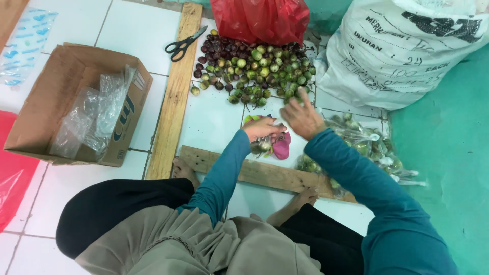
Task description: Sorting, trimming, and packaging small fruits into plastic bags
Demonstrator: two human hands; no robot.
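Teal-sleeved left hand [262,127] pinched on a small clear plastic bag of round fruit [261,145] above the pale wooden plank [254,172] | right hand [301,118] fingers spread, empty, beside the loose heap of glossy green and dark purple fruit [254,69] | progress: crinkly filled clear bags [367,147] piled right, most fruit unbagged.

Left hand [262,128] — bagged fruit [261,145], fruit pile [254,69]

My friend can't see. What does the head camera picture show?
A person sitting on a white tiled floor holds a small clear bag of fruit in the left hand while the right hand reaches toward a pile of small green and purple fruits. Filled bags lie on the right; scissors and a cardboard box lie on the left.
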